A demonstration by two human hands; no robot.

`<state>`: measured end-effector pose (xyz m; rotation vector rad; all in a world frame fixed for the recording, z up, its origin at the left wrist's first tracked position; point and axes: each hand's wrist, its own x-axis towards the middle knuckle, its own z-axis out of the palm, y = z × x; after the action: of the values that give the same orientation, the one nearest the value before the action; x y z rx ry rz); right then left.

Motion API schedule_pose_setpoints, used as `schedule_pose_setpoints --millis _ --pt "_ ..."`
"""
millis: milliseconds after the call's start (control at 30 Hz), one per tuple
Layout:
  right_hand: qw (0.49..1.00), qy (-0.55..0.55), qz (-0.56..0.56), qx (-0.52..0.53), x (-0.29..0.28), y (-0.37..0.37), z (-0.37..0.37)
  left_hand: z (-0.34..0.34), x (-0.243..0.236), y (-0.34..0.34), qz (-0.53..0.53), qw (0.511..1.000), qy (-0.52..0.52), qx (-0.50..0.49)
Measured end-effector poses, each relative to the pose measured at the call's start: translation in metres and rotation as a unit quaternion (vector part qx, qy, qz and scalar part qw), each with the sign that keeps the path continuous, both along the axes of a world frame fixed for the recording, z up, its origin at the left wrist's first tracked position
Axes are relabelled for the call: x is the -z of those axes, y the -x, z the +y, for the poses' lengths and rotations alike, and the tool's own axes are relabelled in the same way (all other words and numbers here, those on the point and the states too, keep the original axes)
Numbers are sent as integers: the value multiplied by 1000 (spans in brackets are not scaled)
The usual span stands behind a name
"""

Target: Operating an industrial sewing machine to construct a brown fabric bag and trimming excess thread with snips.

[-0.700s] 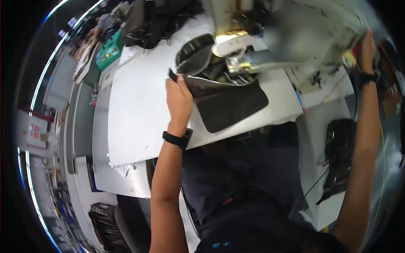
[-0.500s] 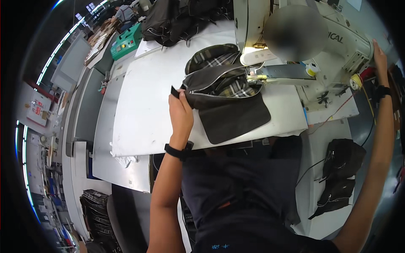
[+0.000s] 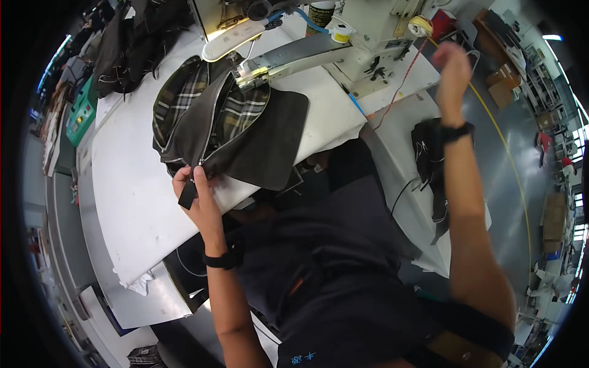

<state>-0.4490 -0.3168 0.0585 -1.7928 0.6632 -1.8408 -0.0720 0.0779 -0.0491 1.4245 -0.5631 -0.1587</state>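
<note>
My left hand [image 3: 199,193] pinches the near end of a dark grey bag [image 3: 195,126], beside the end of its open zipper. A small black tab [image 3: 188,194] sticks out at the fingers. The bag lies on the white table, its plaid lining [image 3: 250,110] showing through the opening. One edge of it sits at the needle area [image 3: 251,76] of a sewing machine [image 3: 307,58]; the exact stitching point is hidden. A plain dark flap [image 3: 270,144] spreads out to the right. My right hand [image 3: 454,76] is raised right of the machine, touching nothing visible, its fingers blurred by motion.
More dark bags [image 3: 126,55] are heaped at the far left, by a green machine [image 3: 81,119]. Dark pieces with zippers [image 3: 429,153] lie on a light surface to the right. A thread spool [image 3: 420,26] and a red cord [image 3: 402,83] are near the machine's base.
My right hand has come away from the right end of the sewing machine toward me. The view has turned to the right. My left hand still grips the bag's end.
</note>
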Motion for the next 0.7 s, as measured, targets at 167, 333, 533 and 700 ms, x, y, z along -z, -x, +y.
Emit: schedule_pose_setpoints --millis 167,333,533,700 --pt "950 -65 305 34 120 -74 97 -4 3 1 8 1000 6 -4" --pt "932 -108 342 49 143 -109 81 -2 -1 5 66 995 52 57" --pt "908 -37 410 80 138 -93 82 -1 5 4 53 994 69 65" --pt "934 -18 355 39 97 -79 128 1 2 3 45 995 63 65"
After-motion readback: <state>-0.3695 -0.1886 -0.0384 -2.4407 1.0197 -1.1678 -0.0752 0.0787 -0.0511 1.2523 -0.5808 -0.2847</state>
